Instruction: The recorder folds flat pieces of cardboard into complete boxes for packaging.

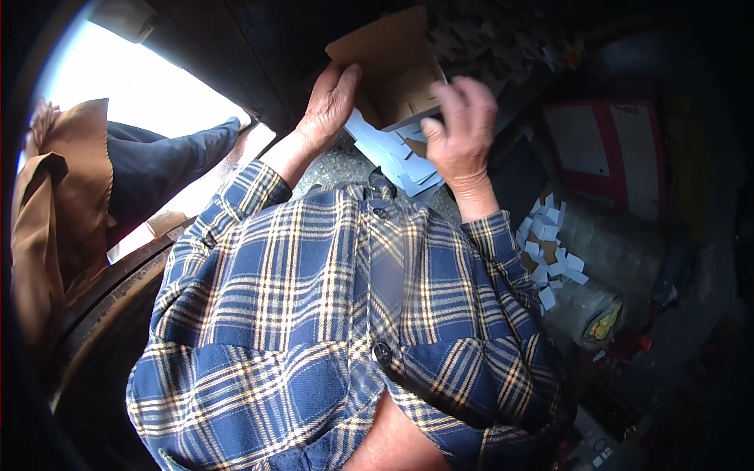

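Note:
An open brown cardboard box [383, 45] tilts in front of me with its flap raised and its inside facing me. My left hand [331, 100] grips the box's left side, thumb on the inner face and fingers behind it. Just off the right edge of the box is my right hand [463, 141], its fingers bent and blurred by motion. Thumb and forefinger stand apart, and nothing shows between them. Below the box, several flat pale blue-white card pieces [397, 161] overlap one another, some showing a brown side.
Small folded white card pieces [546, 235] lie heaped to my right, near a roll in clear plastic [597, 314]. A red and white panel [605, 157] stands beyond. More pieces [495, 39] are piled in the far shade. At left hang brown cloth [78, 188] and dark blue cloth [165, 165].

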The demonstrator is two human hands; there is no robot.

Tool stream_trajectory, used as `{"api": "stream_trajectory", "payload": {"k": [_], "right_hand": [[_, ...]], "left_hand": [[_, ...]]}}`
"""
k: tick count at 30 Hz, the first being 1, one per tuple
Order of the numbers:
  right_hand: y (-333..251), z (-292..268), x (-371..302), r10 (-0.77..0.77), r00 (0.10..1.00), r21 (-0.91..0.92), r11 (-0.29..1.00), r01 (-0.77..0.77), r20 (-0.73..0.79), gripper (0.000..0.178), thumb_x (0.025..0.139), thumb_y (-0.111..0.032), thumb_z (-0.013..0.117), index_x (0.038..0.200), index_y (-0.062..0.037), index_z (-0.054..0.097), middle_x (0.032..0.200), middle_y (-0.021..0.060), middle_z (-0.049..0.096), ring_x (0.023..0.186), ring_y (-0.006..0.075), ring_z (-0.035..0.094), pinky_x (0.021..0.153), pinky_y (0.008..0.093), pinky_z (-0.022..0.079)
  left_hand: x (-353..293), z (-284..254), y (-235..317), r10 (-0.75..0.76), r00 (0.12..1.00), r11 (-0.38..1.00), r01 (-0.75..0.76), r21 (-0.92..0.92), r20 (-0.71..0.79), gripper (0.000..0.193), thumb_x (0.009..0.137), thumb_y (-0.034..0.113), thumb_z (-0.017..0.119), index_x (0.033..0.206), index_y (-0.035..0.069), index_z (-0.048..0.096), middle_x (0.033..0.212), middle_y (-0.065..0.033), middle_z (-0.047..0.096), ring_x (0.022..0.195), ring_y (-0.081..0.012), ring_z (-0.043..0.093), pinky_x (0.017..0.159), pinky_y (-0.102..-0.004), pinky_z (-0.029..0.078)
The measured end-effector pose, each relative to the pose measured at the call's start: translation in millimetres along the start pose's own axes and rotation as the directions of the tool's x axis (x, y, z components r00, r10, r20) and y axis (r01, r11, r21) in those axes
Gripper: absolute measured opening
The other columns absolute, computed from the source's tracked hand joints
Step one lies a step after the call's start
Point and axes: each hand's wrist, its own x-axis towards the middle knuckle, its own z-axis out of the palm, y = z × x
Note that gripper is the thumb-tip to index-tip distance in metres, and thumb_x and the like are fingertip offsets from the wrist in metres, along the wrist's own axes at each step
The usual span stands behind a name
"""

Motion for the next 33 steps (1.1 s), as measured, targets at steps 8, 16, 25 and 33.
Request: {"api": "stream_trajectory", "payload": {"k": [8, 16, 25, 33], "right_hand": [[13.6, -26.3, -5.8, 0.420, 0.906, 0.276, 0.867, -0.415, 0.045, 0.051, 0.083, -0.037, 0.068, 0.121, -0.0052, 0.056, 0.121, 0.0119, 0.050, 0.105, 0.0288, 0.053, 0.087, 0.0366, 0.047], [25.0, -54.7, -18.8, 0.483, 0.874, 0.127, 0.865, -0.485, 0.044, 0.043, 0.078, -0.017, 0.064, 0.119, -0.0046, 0.056, 0.105, 0.0136, 0.060, 0.091, 0.0320, 0.061, 0.081, 0.0371, 0.050], [20.1, -7.8, -95.2, 0.805, 0.307, 0.006, 0.353, -0.935, 0.508, 0.027, 0.082, -0.021, 0.052, 0.086, 0.0046, 0.061, 0.073, 0.0147, 0.055, 0.060, 0.0266, 0.053, 0.051, 0.0362, 0.043], [124.8, -127.9, -240.2, 0.451, -0.773, 0.402, -0.873, -0.277, 0.446, 0.025, 0.088, -0.019, 0.052, 0.096, 0.0026, 0.059, 0.070, 0.0110, 0.060, 0.049, 0.0158, 0.056, 0.037, 0.0237, 0.043]], "left_hand": [[-15.4, 21.0, 11.2, 0.224, 0.974, 0.969, -0.219, -0.116, 0.029, 0.035, 0.098, 0.022, 0.046, 0.123, -0.002, 0.050, 0.108, -0.0120, 0.062, 0.095, -0.0205, 0.057, 0.087, -0.0289, 0.044], [-22.7, 38.9, 32.1, 0.288, 0.940, 0.952, -0.259, -0.165, 0.185, 0.033, 0.099, 0.025, 0.047, 0.119, -0.001, 0.051, 0.096, -0.0068, 0.059, 0.085, -0.0152, 0.054, 0.079, -0.0253, 0.044], [-39.2, 22.3, -16.6, -0.183, 0.948, 0.960, 0.230, -0.162, 0.262, 0.054, 0.101, 0.043, 0.037, 0.133, 0.001, 0.044, 0.124, -0.0161, 0.054, 0.111, -0.0238, 0.053, 0.099, -0.0342, 0.037], [-54.9, -43.2, -81.3, -0.459, 0.807, 0.883, 0.460, 0.092, 0.370, 0.043, 0.099, 0.038, 0.047, 0.127, 0.007, 0.052, 0.113, -0.0097, 0.062, 0.093, -0.0145, 0.059, 0.083, -0.0269, 0.044]]}}
